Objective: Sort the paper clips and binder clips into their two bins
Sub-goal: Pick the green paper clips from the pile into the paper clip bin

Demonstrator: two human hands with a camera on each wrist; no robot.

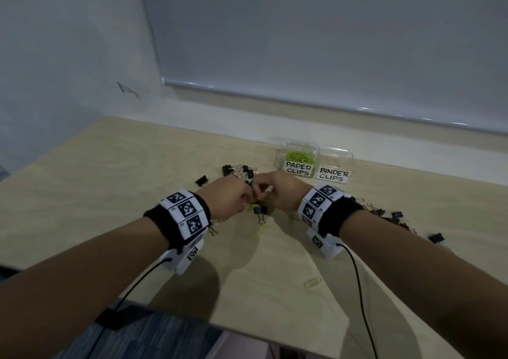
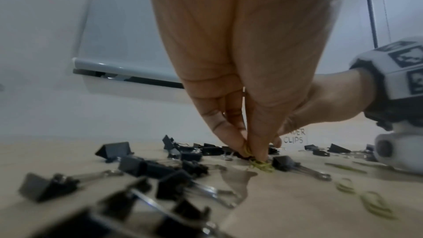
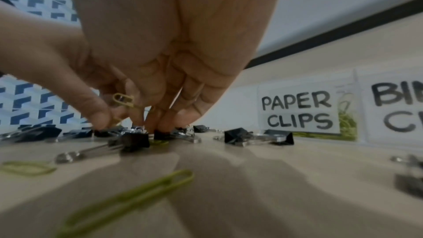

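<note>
Your left hand (image 2: 240, 79) pinches green paper clips (image 2: 260, 165) against the desk (image 1: 137, 166), fingertips (image 2: 242, 144) pressed together. Your right hand (image 3: 160, 52) seems to hold one green clip (image 3: 123, 99) between curled fingers, though blur hides the grip. Black binder clips (image 2: 137, 166) lie scattered around both hands. The two labelled bins (image 1: 316, 163) stand toward the desk's far edge.

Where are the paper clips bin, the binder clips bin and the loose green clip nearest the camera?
paper clips bin (image 1: 299, 167), head view, on its front label.
binder clips bin (image 1: 334, 176), head view, on its front label.
loose green clip (image 1: 312, 282), head view, on its wire loop.
</note>
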